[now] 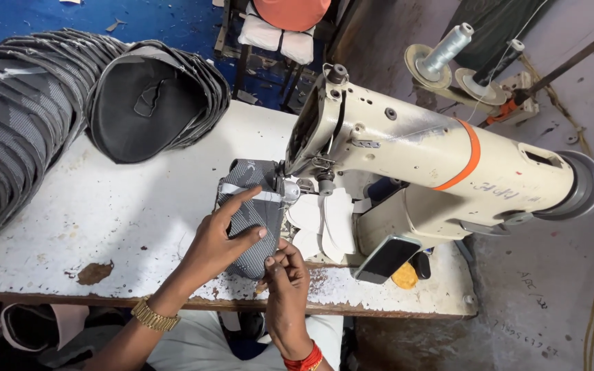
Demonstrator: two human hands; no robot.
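Note:
A grey patterned shoe-upper piece (256, 209) with a white strip across it lies under the needle head of a cream sewing machine (407, 158). My left hand (225, 237) rests flat on top of the piece, fingers spread over it, with a gold bracelet at the wrist. At the piece's near edge, my right hand (284, 271) pinches it between thumb and fingers; red bangles show on that wrist. The needle area is partly hidden by the machine head.
A long stack of grey and black upper pieces (70, 89) curves across the worn white table (125, 213) at the left. White cut pieces (328, 220) lie by the machine. A phone (386, 257) leans at the machine base. Thread cones (448, 48) stand behind.

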